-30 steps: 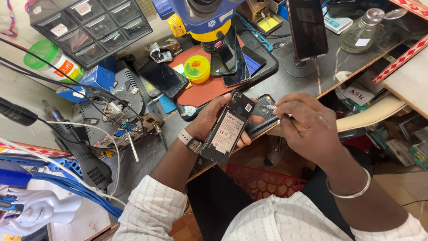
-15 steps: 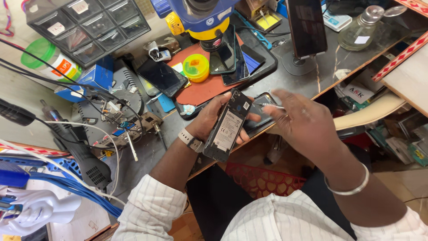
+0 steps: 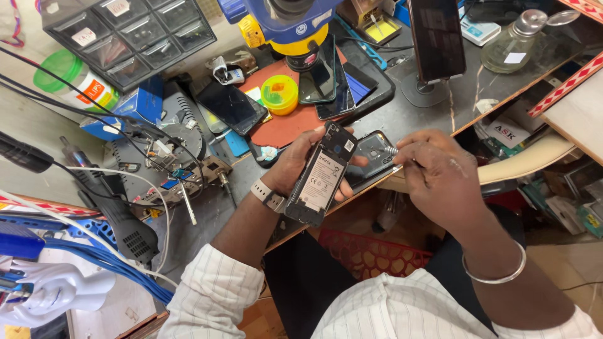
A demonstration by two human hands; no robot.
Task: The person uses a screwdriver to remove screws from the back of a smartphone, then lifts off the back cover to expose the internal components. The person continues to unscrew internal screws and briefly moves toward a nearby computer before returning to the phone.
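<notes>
The left hand [image 3: 295,164] clasps an opened phone [image 3: 321,177], its palm hidden behind it. The right hand [image 3: 440,176] pinches a thin metal tool [image 3: 391,150], mostly concealed, tip just beside the phone's upper edge.

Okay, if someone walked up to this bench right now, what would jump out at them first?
Probably the opened phone with its back off and battery showing, held tilted in the left hand at the bench edge. Beside it the right hand grips a thin metal tool over a dark back cover lying on the bench. Behind them, several phones surround a yellow round tub on a red mat.
</notes>
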